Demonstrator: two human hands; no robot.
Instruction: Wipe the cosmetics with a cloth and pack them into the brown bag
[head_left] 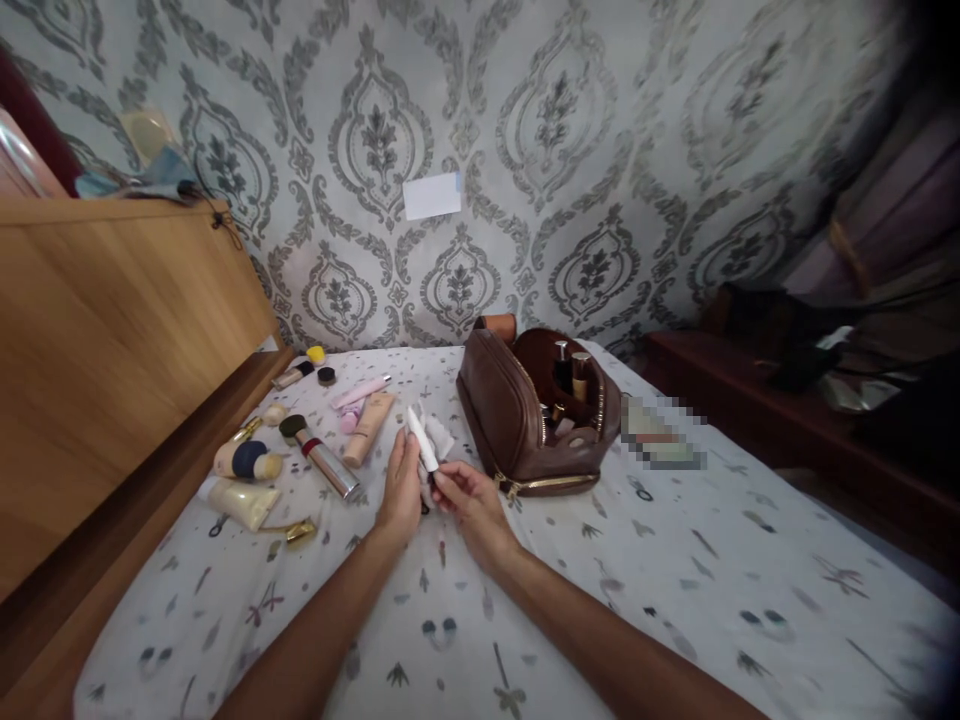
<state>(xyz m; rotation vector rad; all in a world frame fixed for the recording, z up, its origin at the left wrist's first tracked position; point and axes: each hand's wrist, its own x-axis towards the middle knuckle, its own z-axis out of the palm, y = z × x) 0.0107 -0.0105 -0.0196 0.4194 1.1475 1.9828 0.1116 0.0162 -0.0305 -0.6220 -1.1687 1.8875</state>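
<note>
In front of me, both hands are closed around a slim white cosmetic tube (422, 440) with a dark lower end. My left hand (403, 480) grips it from the left side. The fingertips of my right hand (466, 497) pinch it near the dark end. Behind the tube is a crumpled white tissue (439, 437); whether my left hand also holds it I cannot tell. A beige squeeze tube (370, 428) lies just left of my left hand. To the right of my hands stands a brown makeup bag (491, 400), unzipped, with several bottles inside.
At left lie a silver-handled makeup brush (330, 468), a cream tube (238, 502), a gold clip-like item (300, 530), a dark blue-banded bottle (247, 460) and a pink tube (363, 390). A wooden panel (135, 330) borders the left; a patterned wall (465, 130) rises behind.
</note>
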